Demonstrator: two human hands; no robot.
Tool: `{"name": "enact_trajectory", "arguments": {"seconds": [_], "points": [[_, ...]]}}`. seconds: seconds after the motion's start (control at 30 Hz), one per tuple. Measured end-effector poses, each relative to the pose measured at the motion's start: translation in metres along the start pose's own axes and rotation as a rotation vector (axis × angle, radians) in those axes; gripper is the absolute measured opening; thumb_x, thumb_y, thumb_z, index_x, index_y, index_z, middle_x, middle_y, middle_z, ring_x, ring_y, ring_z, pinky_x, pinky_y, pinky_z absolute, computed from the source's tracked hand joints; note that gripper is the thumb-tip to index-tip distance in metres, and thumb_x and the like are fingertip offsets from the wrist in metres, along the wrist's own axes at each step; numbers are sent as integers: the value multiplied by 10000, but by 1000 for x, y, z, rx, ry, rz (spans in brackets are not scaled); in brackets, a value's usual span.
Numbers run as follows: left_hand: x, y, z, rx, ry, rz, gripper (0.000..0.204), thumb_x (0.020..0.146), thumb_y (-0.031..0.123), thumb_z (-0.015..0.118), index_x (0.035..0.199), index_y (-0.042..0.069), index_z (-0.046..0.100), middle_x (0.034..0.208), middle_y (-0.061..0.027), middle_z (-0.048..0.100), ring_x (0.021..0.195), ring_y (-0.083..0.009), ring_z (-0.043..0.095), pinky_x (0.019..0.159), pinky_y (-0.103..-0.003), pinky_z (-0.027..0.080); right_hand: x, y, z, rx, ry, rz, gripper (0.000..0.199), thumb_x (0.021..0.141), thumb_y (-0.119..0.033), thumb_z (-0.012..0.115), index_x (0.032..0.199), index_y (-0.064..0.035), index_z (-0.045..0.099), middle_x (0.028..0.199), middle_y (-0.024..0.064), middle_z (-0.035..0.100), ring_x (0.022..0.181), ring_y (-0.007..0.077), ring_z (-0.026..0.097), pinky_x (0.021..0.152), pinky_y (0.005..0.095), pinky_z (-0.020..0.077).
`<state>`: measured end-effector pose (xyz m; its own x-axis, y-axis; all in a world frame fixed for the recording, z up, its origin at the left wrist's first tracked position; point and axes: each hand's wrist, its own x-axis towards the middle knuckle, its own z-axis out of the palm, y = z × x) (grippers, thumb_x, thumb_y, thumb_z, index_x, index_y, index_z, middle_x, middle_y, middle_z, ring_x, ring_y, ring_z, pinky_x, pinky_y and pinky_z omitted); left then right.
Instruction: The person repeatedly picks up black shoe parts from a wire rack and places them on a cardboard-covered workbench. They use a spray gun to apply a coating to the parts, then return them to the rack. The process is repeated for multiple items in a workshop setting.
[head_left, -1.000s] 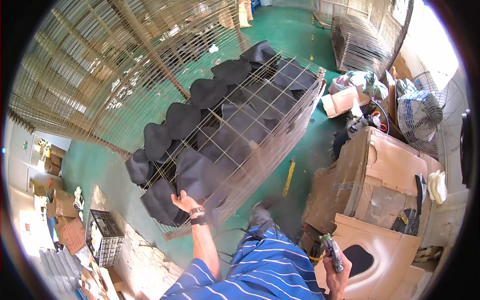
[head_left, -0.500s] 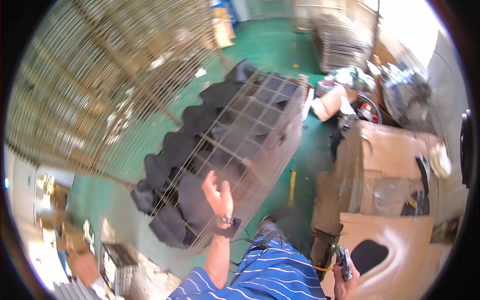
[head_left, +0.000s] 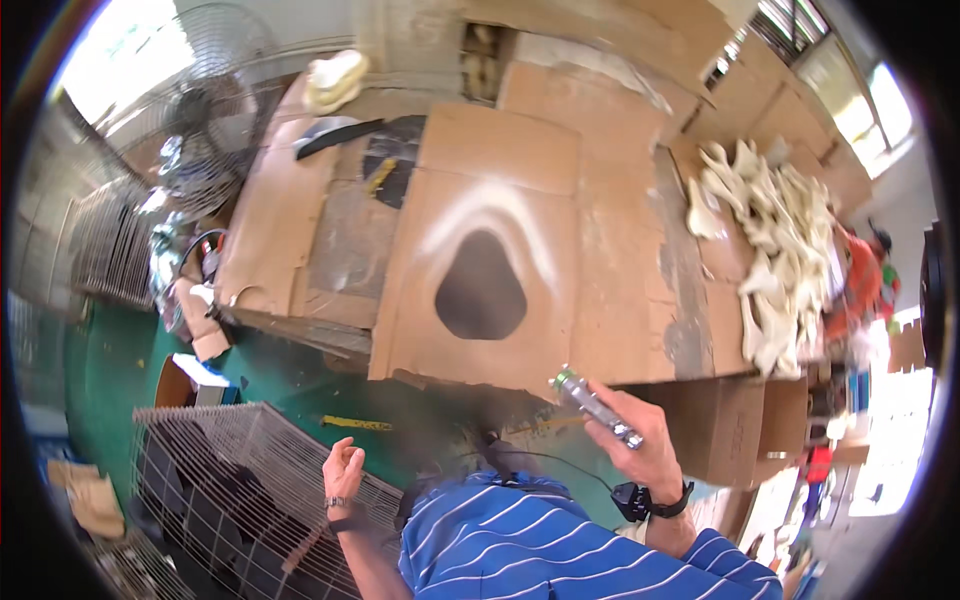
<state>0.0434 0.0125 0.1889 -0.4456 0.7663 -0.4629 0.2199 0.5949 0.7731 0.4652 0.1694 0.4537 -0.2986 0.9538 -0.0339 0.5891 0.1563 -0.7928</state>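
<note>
The right hand grips what looks, through blur, like a spray gun, best held square to the dark pad on cardboard ahead-left of it, as the empty, loose-fingered left hand hangs near a wire rack.

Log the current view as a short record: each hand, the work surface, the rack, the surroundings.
Left hand: open, nothing visible in it, near the wire rack
Right hand: gripping a metal handheld tool with a green tip
Work surface: dark rounded-triangular piece flat on a cardboard sheet; pale arc around its far end
Rack: dark pieces inside
Surroundings: pale pieces heaped right; fan far left
</note>
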Motion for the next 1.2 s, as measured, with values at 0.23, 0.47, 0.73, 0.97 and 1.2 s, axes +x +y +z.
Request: {"name": "enact_trajectory", "arguments": {"seconds": [0.23, 0.47, 0.73, 0.97, 1.2], "points": [[65, -96, 22, 227, -164, -145, 462, 892, 226, 730, 1289, 4, 653, 967, -127, 762, 907, -205, 708, 839, -344, 556, -53, 7, -10, -62, 167, 172, 493, 849, -8, 763, 1326, 10, 638, 974, 170, 710, 772, 277, 672, 715, 324, 526], [86, -178, 43, -150, -235, -398, 436, 930, 182, 687, 1318, -1, 606, 953, -118, 720, 788, -206, 713, 592, -325, 546, -51, -5, 12, 54, 71, 106, 571, 809, 11, 785, 1356, -4, 621, 1032, 189, 722, 875, 314, 718, 789, 350, 554], [44, -220, 48, -610, -203, -702, 399, 963, 122, 670, 1326, -1, 557, 879, -117, 665, 700, -226, 658, 556, -374, 547, -38, 18, -1, 23, 300, 74, 534, 829, 22, 764, 1345, -2, 627, 1001, 197, 716, 798, 309, 701, 717, 349, 544], [28, -193, 56, -441, -100, -663, 253, 976, 130, 618, 1186, -9, 646, 944, -122, 708, 839, -319, 711, 642, -403, 589, -71, 30, -15, 52, 161, 205, 494, 843, -11, 769, 1323, -9, 650, 1008, 192, 721, 815, 305, 704, 754, 347, 543], [70, -222, 53, -719, -366, -519, 157, 1013, 136, 520, 1063, 37, 631, 849, -102, 673, 703, -270, 665, 578, -352, 536, -53, 25, -2, 153, 121, 82, 575, 820, 2, 786, 1367, -7, 609, 1013, 190, 717, 856, 328, 709, 772, 351, 552]]}}
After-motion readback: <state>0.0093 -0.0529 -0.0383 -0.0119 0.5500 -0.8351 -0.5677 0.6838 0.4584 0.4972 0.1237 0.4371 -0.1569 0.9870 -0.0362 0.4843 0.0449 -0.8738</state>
